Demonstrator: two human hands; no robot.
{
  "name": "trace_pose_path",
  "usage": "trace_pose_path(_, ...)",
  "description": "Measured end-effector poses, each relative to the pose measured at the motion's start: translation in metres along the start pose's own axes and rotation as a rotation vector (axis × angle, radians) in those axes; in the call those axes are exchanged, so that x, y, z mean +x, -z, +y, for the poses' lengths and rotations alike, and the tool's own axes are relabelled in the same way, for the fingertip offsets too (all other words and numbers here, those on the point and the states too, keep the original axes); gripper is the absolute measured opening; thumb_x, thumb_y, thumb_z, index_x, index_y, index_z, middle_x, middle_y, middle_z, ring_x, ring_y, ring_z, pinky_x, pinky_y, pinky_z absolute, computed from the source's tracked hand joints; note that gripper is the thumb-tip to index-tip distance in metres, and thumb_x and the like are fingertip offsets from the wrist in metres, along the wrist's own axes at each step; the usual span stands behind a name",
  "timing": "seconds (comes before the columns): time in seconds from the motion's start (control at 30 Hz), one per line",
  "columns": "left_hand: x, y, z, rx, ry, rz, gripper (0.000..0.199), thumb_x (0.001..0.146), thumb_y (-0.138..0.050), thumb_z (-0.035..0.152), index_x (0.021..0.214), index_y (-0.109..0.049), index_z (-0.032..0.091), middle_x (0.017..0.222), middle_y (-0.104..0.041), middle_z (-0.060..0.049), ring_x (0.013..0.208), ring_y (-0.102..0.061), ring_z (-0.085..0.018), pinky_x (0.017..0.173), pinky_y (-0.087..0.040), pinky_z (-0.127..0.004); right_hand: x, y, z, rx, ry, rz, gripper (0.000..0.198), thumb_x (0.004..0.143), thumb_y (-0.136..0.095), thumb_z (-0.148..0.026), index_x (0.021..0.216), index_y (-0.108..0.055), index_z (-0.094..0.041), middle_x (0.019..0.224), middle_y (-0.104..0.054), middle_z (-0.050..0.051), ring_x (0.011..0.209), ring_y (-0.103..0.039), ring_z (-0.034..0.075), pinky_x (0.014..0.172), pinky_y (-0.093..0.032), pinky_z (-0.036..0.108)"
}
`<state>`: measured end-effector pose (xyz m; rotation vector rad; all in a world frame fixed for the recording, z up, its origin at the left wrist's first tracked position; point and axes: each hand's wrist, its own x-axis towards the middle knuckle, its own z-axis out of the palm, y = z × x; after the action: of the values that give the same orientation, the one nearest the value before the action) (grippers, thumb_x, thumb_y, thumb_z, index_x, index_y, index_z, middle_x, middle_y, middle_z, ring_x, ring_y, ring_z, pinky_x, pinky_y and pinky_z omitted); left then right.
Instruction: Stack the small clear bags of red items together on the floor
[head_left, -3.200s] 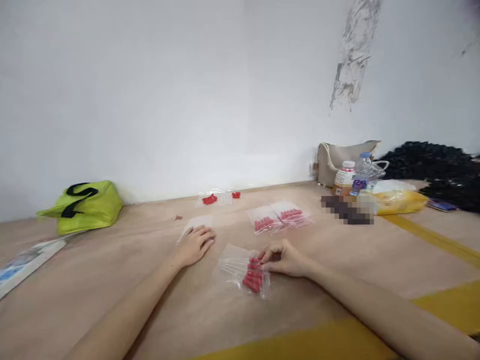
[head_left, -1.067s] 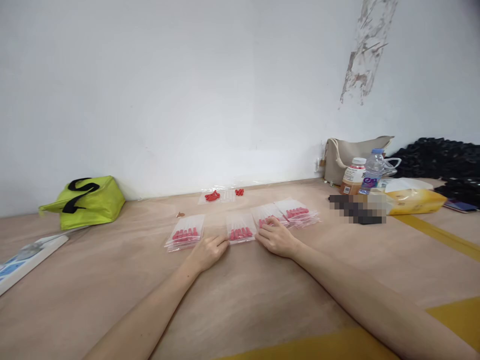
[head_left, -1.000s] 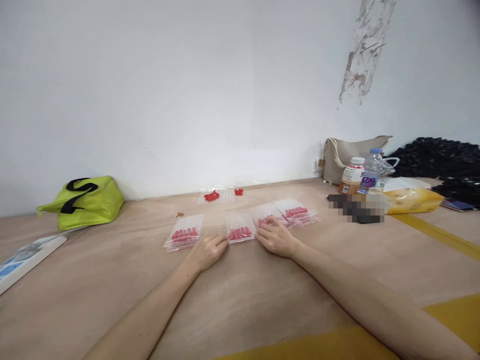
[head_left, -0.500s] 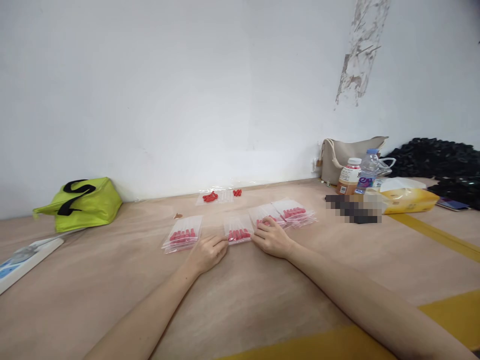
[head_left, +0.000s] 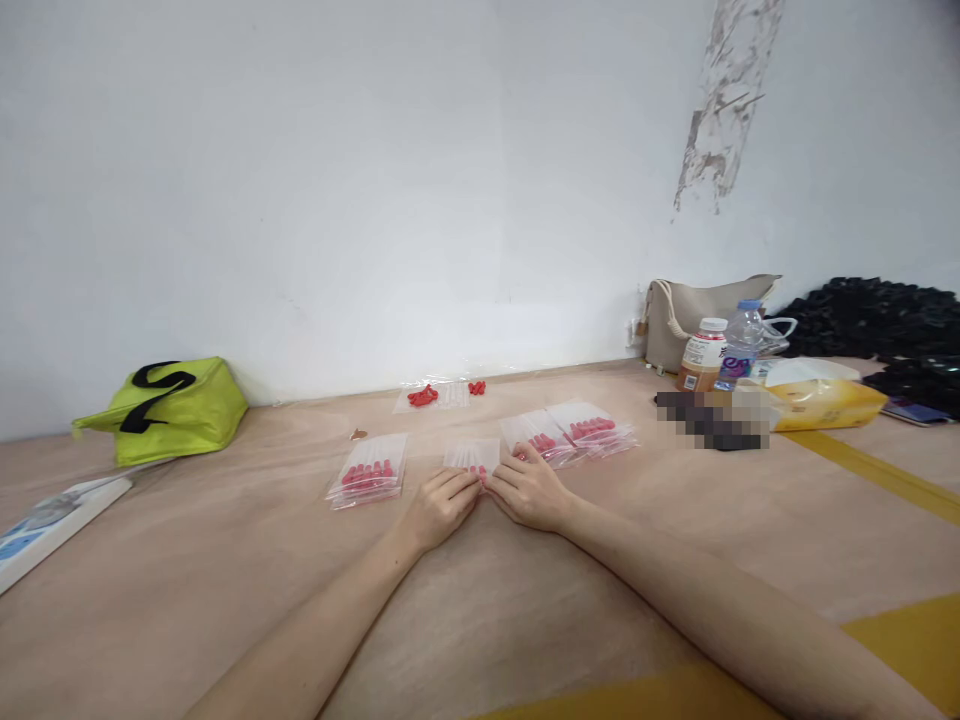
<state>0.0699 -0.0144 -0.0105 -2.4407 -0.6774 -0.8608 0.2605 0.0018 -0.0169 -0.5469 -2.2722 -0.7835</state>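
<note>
A plain white wall with a patch of peeling paint rises behind the pale wooden tabletop, which carries yellow stripes.

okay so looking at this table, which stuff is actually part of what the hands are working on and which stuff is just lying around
In hand:
- left hand and right hand, both on the middle bag
- left bag of red pieces
- two right bags
- loose red pieces near the wall

Lying about:
- green bag
- beige bag
- two bottles
- yellow packet
- black heap
</note>
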Motion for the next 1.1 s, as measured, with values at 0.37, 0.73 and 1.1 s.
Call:
trace_pose_path(0.37, 0.001, 0.007, 0.002, 0.176, -0.149, -0.017, 0.018, 0.084, -0.043, 0.011, 0.084, -0.060, 0.015, 0.087, -0.067, -0.005, 0.079, -0.061, -0.016, 0.074, -0.049, -0.032, -0.002, 0.003, -0.003, -0.044, 0.015, 0.017, 0.024, 0.085, -0.036, -0.012, 0.074, -0.056, -0.016, 0.066, -0.055, 0.002, 0.068, -0.043, 0.012, 0.079, -0.025, 0.034)
trace_pose_path(0.73, -0.002, 0.017, -0.005, 0.247, -0.210, 0.030, 0.021, 0.085, -0.038, 0.009, 0.094, -0.057, 0.012, 0.091, -0.064, -0.009, 0.088, -0.059, -0.018, 0.080, -0.047, -0.035, -0.005, 0.006, 0.003, 0.063, -0.059, 0.073, 0.022, 0.084, -0.038, -0.012, 0.074, -0.057, -0.017, 0.065, -0.054, 0.000, 0.069, -0.044, 0.011, 0.079, -0.023, 0.031)
trace_pose_path(1.1, -0.005, 0.017, -0.005, 0.387, -0.188, -0.020, 0.016, 0.085, -0.041, 0.011, 0.085, -0.057, 0.011, 0.080, -0.062, -0.007, 0.076, -0.056, -0.018, 0.070, -0.046, -0.031, -0.007, 0.003, 0.006, 0.058, -0.081, 0.060, 0.021, 0.084, -0.039, -0.014, 0.071, -0.056, -0.017, 0.065, -0.053, 0.000, 0.069, -0.043, 0.011, 0.080, -0.022, 0.033)
